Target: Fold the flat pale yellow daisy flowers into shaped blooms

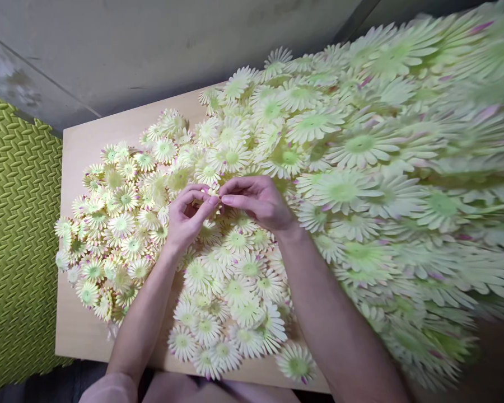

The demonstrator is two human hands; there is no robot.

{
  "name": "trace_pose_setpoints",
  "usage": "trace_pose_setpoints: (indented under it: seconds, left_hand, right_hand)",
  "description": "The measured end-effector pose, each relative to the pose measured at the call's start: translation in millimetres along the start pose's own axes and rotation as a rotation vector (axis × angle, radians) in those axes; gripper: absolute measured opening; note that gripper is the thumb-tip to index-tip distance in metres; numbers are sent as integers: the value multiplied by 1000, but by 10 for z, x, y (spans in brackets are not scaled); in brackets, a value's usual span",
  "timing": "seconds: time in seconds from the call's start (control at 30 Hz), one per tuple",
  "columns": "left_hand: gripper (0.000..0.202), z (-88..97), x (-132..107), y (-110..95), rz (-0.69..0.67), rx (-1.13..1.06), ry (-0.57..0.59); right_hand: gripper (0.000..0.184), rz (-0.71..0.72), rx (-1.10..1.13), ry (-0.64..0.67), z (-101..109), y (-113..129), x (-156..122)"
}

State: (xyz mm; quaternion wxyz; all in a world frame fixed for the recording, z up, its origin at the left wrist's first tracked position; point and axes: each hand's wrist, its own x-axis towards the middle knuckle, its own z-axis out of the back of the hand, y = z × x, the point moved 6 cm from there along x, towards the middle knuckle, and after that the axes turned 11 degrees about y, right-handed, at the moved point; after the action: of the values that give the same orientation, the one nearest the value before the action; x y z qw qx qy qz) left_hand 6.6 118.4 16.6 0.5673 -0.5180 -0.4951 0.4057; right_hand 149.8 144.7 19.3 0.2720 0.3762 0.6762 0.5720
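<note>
Between my fingertips, over the middle of the table, is a small cream and pink artificial flower piece (213,191). My left hand (191,212) pinches it from the left with thumb and forefinger. From the right, the thumb and forefinger of my right hand (258,201) close on its other side, and the two hands almost touch. Fingers partly hide the piece, so its full shape does not show. Cream daisy-like flower heads with pale green centres lie under and around both hands, among them a near group (235,288) between my forearms.
A heap of small flower heads (121,224) covers the table's left part. Larger blossoms (361,145) pile high on the right. The wooden table (84,336) meets a grey wall (172,45) behind. A green woven-pattern mat (21,240) stands at the left.
</note>
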Motion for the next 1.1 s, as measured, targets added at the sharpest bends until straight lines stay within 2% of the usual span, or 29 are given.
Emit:
trace_pose_setpoints:
  seconds: [0.3, 0.47, 0.6, 0.7, 0.87, 1.1]
  left_hand:
    - [26, 0, -1, -11, -2, 21, -19]
    - [25, -5, 0, -60, -83, 83, -20]
    - [25, 28, -21, -103, -202, 220, -97]
    - [21, 51, -45, -91, -217, 265, -161]
    - [17, 34, -49, -23, -120, 72, -151]
    - [13, 49, -57, -39, -128, -4, -172]
  right_hand:
    - [7, 19, -15, 7, 23, -36, 3]
    - [11, 22, -125, -75, 48, -11, -8]
    - [12, 14, -131, -149, 63, 0, -6]
    - [16, 20, -79, -178, 69, -5, 3]
    - [18, 41, -1, -179, 82, -24, 6]
    - [19, 6, 25, -147, 67, -58, 19]
